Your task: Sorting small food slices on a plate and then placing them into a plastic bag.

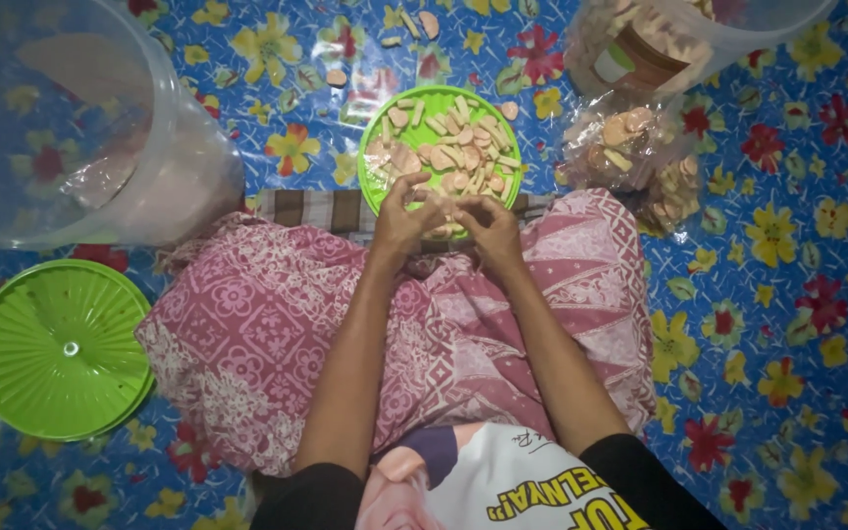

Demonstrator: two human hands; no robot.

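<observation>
Floral mat [787, 294] carries green plate [382, 186], lid [61, 348]; left hand [402, 221], right hand [491, 228] pinch crackers [449, 147].

The near rim of the green plate [441, 98] is hidden behind the left hand [401, 224] and the right hand [491, 228], and whatever the fingertips pinch there is too small to tell. Up and to the right of the plate, a clear container of crackers [679, 34] is cut off by the top edge. Far left of the plate, the big clear plastic tub [71, 118] runs off the top and left edges, blurred. Just right of the plate, the contents of the plastic bags [630, 157] blur behind glare
</observation>
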